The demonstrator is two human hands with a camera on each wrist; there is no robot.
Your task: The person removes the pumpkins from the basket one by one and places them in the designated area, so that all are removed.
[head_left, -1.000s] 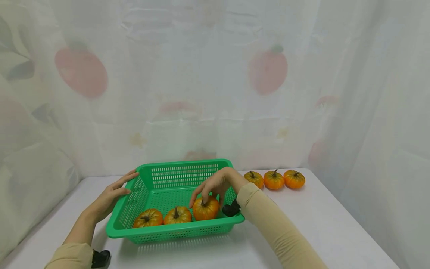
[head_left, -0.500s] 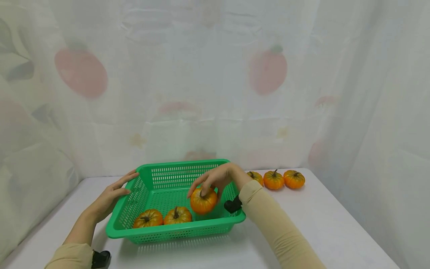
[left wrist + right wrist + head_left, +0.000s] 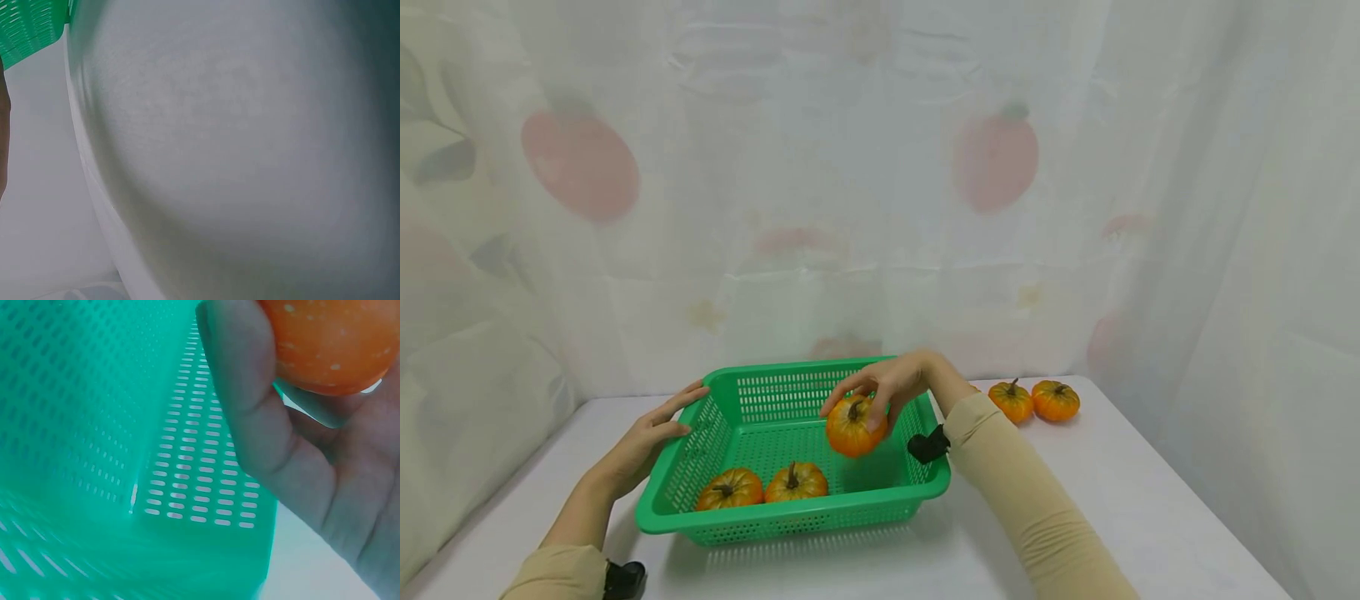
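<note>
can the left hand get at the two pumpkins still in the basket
Probably yes. The left hand rests on the basket's left rim, the basket is open-topped, and the two pumpkins lie uncovered near that side; the right hand holds another higher up.

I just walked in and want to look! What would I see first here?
A bright green basket in the middle of the white table. The right hand holds a little orange pumpkin above it, two more pumpkins sit inside, and the left hand rests on the rim.
</note>
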